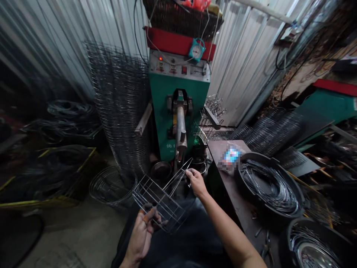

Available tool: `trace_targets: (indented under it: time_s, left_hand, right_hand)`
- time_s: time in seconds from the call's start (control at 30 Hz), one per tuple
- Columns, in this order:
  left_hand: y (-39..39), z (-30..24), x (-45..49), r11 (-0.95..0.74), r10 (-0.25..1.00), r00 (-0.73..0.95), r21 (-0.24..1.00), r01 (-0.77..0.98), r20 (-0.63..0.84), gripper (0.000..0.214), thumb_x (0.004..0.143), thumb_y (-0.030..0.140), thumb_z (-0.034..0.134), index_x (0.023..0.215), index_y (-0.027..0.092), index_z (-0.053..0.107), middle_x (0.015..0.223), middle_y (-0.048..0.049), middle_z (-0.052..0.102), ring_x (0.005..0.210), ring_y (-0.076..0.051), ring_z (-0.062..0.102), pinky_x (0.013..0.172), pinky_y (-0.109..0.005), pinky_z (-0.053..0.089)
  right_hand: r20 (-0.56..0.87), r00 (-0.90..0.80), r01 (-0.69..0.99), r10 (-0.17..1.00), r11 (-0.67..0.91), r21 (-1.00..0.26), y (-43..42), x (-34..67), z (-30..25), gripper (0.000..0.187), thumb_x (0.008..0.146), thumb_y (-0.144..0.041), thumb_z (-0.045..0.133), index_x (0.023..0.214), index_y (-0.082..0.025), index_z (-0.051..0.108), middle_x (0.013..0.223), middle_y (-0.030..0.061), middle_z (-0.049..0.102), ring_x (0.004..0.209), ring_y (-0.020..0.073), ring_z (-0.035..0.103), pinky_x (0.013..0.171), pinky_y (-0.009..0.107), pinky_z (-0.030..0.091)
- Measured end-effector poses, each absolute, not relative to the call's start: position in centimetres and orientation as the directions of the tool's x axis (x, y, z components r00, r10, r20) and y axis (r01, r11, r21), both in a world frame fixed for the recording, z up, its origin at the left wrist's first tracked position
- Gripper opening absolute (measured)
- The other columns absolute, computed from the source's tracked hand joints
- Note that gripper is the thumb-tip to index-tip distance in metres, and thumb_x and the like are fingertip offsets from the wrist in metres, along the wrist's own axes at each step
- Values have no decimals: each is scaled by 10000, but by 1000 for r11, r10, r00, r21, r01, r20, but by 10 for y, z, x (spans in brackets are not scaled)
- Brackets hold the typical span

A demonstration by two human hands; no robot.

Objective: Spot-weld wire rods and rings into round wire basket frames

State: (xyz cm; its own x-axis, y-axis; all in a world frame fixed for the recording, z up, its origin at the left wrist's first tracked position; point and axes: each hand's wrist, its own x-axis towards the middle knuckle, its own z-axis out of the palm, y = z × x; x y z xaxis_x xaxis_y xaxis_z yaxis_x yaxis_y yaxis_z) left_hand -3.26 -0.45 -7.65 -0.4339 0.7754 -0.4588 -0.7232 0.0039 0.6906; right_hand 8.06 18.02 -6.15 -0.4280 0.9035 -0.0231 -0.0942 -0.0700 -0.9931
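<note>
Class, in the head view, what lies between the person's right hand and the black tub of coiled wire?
The dark metal workbench top lies between them, in the head view.

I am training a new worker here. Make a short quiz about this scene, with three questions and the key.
1. Which hand on the wire rack, the left hand or the right hand, is nearer the green spot welder?
2. True or false: the black tub on the bench holds coiled wire.
3. Fill in: the tall roll of wire mesh stands to the ____ of the green spot welder in this view.

Key: 1 right hand; 2 true; 3 left.
</note>
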Motion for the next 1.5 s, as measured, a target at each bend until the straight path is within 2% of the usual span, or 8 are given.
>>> trace_targets:
  time_s: [0.17,0.53,0.7,0.9,1.03,1.23,1.37,1.5]
  left_hand:
    - [2,-77,-42,67,751,-405,671,-738,-521,386,572,303,757,846,204,502,617,37,551,587,-137,544,528,-274,493]
    - [20,-70,-44,51,715,-420,641,-766,-559,325,578,226,727,806,202,496,600,52,524,538,-116,531,510,-266,501]
    - [28,-61,-46,75,676,-429,635,-769,-599,238,628,215,676,781,207,493,583,54,499,513,-112,532,480,-247,488]
    - [27,-56,-42,48,689,-456,664,-746,-563,247,629,194,695,754,197,482,597,62,486,515,-90,511,516,-262,509]
    - [27,-56,-37,-1,694,-483,670,-742,-534,246,607,186,707,745,192,504,623,57,500,543,-84,518,517,-237,503]
    - [28,-56,-22,-52,705,-526,705,-707,-475,298,572,254,736,741,202,497,629,64,500,538,-72,517,499,-195,475]
    - [27,-59,-15,-98,707,-556,718,-689,-437,322,577,253,742,769,209,487,635,70,518,559,-74,522,531,-207,490]
    - [28,-65,-18,-118,696,-550,682,-722,-461,265,624,186,704,745,204,469,630,64,526,571,-83,531,557,-243,516]
  right_hand:
    - [-72,-437,-165,897,-158,-974,187,75,-65,324,697,-458,615,627,-163,500,546,-42,466,442,59,390,426,197,276]
    - [-121,-407,-142,905,-194,-971,203,63,-67,297,668,-433,617,616,-171,487,546,-44,469,456,61,412,436,195,295]
    - [-108,-410,-138,906,-179,-974,213,57,-66,297,649,-434,627,591,-179,486,517,-46,465,437,65,400,418,204,289]
    - [-131,-426,-106,895,-194,-975,222,52,-64,320,616,-454,648,574,-172,503,491,-47,469,411,61,382,398,203,281]
    - [-182,-479,-32,859,-224,-974,219,68,-58,327,614,-472,659,634,-167,543,552,-32,526,469,78,460,464,209,362]
    - [-216,-687,152,694,-153,-976,163,129,-71,313,714,-427,620,939,-211,618,774,0,626,703,134,566,665,260,425]
    - [-130,-643,187,755,-10,-982,135,138,-84,171,740,-374,593,786,-218,643,697,-20,585,683,138,518,659,254,393]
    - [-80,-611,121,788,-7,-993,136,124,-86,193,732,-384,583,698,-195,609,591,-27,517,589,125,468,603,248,372]
